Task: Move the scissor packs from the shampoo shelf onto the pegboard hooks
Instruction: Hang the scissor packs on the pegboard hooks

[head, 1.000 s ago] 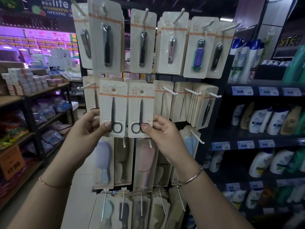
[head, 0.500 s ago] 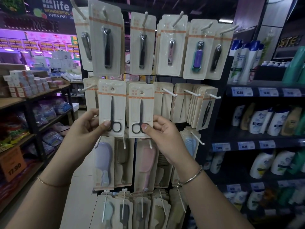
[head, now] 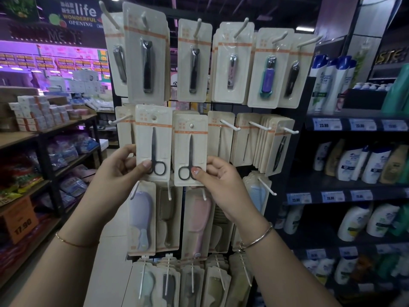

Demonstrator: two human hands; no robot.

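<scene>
Two cream scissor packs with black scissors are held side by side in front of the pegboard's middle row. My left hand [head: 120, 166] pinches the lower edge of the left scissor pack [head: 153, 129], whose hanging hole shows no hook in it. My right hand [head: 218, 178] pinches the bottom of the right scissor pack [head: 190, 149]; a white hook tip shows through its hole. A bare white hook [head: 120, 120] sticks out just left of the left pack.
Nail clipper packs [head: 194, 60] hang in the top row, hairbrush packs [head: 141, 218] and comb packs below. More packs hang on hooks to the right [head: 276, 142]. Shampoo shelves [head: 356, 125] with bottles stand at the right. Stocked dark racks [head: 44, 134] line the aisle at left.
Both packs have risen slightly against the middle row; the right pack's hole now sits over a hook tip. My hands keep the same grips.
</scene>
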